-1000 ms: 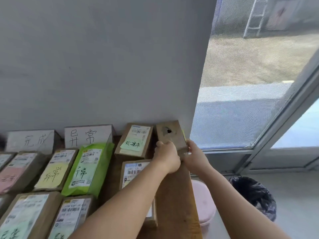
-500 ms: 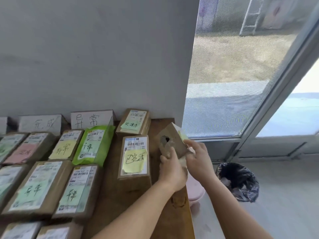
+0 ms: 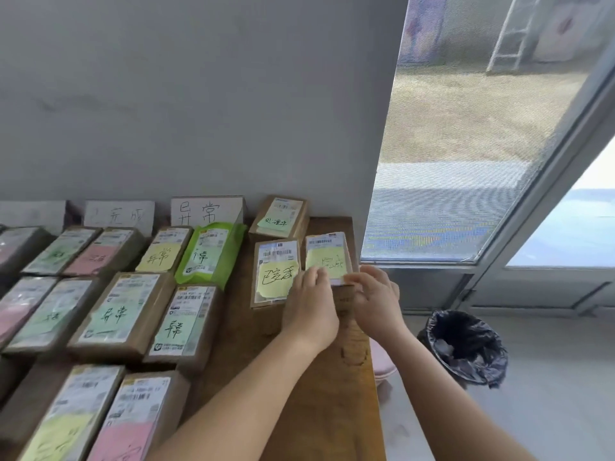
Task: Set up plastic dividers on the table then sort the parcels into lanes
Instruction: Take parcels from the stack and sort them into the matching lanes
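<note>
A small brown parcel (image 3: 327, 256) with a barcode label and a yellow handwritten note lies label-up near the right edge of the wooden table (image 3: 326, 400). My left hand (image 3: 309, 304) grips its near left corner and my right hand (image 3: 376, 299) pinches its near right edge. Right beside it on the left lies another brown parcel (image 3: 275, 272) with a yellow note. Behind that one, a parcel with a green note (image 3: 279, 216) leans at the wall. White handwritten divider signs (image 3: 206, 211) stand along the wall, with several labelled parcels in rows in front of them.
A green plastic mailer (image 3: 211, 252) lies in the middle row. On the floor to the right of the table stand a bin with a black bag (image 3: 466, 347) and something pink (image 3: 382, 364). A grey wall is behind and a glass door to the right.
The parcel, held at the wall with its torn hole facing me, has been turned over and brought nearer. It now lies label-up beside the yellow-note parcel. My view has tilted down.
</note>
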`<state>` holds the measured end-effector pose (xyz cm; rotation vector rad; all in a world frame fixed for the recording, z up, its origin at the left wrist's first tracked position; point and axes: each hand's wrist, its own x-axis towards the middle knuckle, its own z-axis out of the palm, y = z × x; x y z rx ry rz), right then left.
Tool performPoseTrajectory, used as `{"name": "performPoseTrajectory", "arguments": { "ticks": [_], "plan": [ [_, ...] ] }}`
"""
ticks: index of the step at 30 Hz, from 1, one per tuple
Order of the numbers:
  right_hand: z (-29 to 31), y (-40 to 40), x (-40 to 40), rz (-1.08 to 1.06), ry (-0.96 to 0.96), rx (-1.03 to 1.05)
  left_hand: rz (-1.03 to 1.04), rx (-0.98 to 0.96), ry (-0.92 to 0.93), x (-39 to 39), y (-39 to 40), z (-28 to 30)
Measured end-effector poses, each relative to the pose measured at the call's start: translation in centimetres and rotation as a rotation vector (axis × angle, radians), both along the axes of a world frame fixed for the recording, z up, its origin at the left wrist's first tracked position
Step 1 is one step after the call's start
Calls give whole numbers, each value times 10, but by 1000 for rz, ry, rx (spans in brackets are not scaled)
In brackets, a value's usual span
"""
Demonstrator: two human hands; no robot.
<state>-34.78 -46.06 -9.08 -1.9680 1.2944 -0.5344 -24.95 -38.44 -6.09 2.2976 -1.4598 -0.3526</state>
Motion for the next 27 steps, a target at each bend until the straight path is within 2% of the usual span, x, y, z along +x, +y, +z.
{"name": "performPoseTrajectory", "arguments": {
  "ticks": [3, 6, 10, 13, 15, 22, 27],
  "plan": [
    [3, -1, 4, 2, -10, -54, 68, -48, -106, 20, 8, 1],
    [8, -4, 10, -44, -79, 39, 179, -32, -122, 40, 15, 1],
    [12, -12, 19, -60, -97, 246, 340, 8, 124, 61, 19, -6],
    [11, -18, 24, -53, -71, 307, 419, 49, 386, 66, 20, -12],
    [9, -19, 26, -55, -68, 337, 457, 60, 482, 67, 22, -15],
    [0, -15, 20, -22, -177, 336, 484, -42, 591, 65, 31, -20],
    [13, -9, 16, 2, -362, 332, 476, -185, 576, 63, 43, -11]
  ]
}}
